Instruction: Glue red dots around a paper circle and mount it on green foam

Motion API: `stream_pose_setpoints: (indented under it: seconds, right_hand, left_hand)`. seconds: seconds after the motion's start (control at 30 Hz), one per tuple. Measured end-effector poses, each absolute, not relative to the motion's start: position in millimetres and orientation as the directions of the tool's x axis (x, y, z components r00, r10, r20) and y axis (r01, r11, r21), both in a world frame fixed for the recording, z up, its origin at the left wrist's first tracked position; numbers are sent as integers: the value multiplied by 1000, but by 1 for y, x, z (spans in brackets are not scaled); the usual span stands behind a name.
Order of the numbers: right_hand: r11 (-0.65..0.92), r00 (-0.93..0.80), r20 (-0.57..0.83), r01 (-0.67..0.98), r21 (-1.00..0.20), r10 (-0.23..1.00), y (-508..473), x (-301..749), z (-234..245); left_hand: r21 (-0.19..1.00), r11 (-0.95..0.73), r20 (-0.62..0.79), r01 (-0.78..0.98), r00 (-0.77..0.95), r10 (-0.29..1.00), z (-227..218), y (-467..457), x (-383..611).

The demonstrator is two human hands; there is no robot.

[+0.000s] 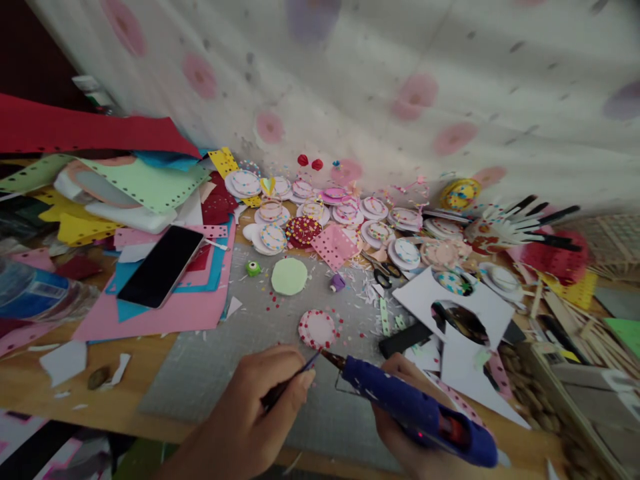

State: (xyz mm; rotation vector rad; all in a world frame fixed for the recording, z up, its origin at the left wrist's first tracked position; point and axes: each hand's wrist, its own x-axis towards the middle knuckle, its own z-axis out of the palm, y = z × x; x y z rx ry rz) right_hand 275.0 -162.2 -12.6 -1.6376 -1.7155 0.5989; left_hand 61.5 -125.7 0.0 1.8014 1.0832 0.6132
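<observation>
My left hand [257,400] is closed around a thin, dark, pointed tool that looks like tweezers [306,366], its tip beside the nozzle of a glue gun. That blue hot glue gun [415,410] is gripped in my right hand [400,427], with a small red light glowing on its side. Just beyond both tips lies a small round pink paper disc [319,328] edged with red dots. The nozzle is at its near edge; I cannot tell whether it touches. Behind the disc are a pale green paper circle [289,276], a purple piece [337,283] and a green figure [253,268].
A grey cutting mat [200,380] covers the middle of the table. Several small decorated paper hats [373,208] stand along the back. On the left are a phone [163,267], coloured sheets and a bottle [37,293]; scissors [387,272], cut white paper [470,387] and a box [575,400] lie right.
</observation>
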Motion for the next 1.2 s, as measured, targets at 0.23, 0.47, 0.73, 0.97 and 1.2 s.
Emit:
stream_pose_setpoints:
  seconds: [0.23, 0.47, 0.73, 0.97, 1.2]
  right_hand:
    - [120, 19, 177, 659, -742, 984, -165, 278, -15]
    - [119, 23, 192, 711, -693, 981, -168, 277, -9]
    - [125, 5, 181, 701, -702, 983, -168, 278, -4]
    - [-83, 286, 151, 667, -741, 946, -179, 295, -26]
    - [-348, 577, 279, 741, -574, 768, -174, 388, -71]
  left_hand:
    - [891, -195, -43, 409, 503, 863, -2, -128, 61]
    - [882, -221, -24, 416, 508, 861, -1, -129, 62]
    - [884, -206, -39, 420, 505, 862, 1, -130, 63]
    - [952, 66, -210, 297, 485, 849, -3, -130, 65]
    - [952, 307, -265, -14, 467, 844, -12, -122, 67]
